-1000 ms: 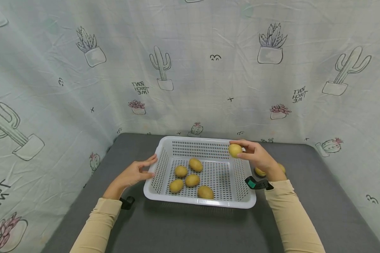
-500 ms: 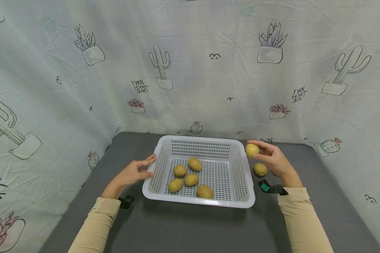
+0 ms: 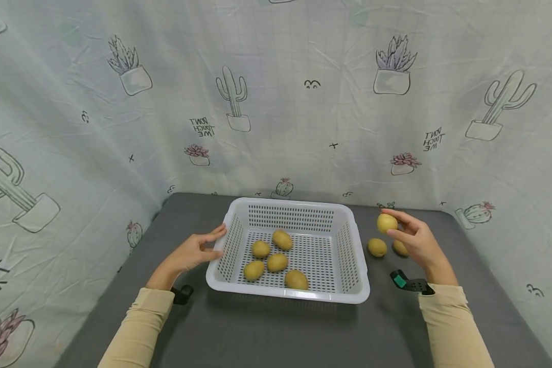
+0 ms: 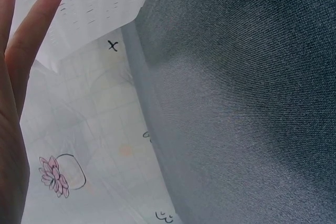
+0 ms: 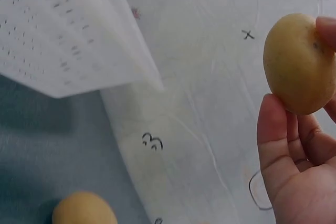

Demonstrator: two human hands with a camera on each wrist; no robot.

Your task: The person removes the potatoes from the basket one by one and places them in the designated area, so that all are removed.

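potato [image 3: 387, 223] in right hand [image 3: 420, 244], fingers clamped on it, thumb on the near side, other fingertips over the top. it sits out at the very tips, well ahead of the palm. right wrist view: one tip under its lower end, another at its upper right, small dark spot beside that tip. it hangs above the desk [image 3: 276, 335], clear of it, right of the basket [image 3: 287, 295], toward the desk's far right corner.

below it on the desk, loose potato [image 3: 377, 247] just right of the basket's right rim, second loose potato [image 3: 400, 248] just beside that one, partly covered by the right hand.

left hand [image 3: 194, 251]: fingers and thumb apart, tips at the basket's left rim, cannot tell how firmly they press. basket is white, slotted, nearer the desk's far edge. five potatoes [image 3: 277, 262] inside, in the left half and middle, one against the front wall. printed curtain [image 3: 276, 112] behind the far edge. black straps [image 3: 414, 284] on both wrists, tan sleeves [image 3: 455, 327].
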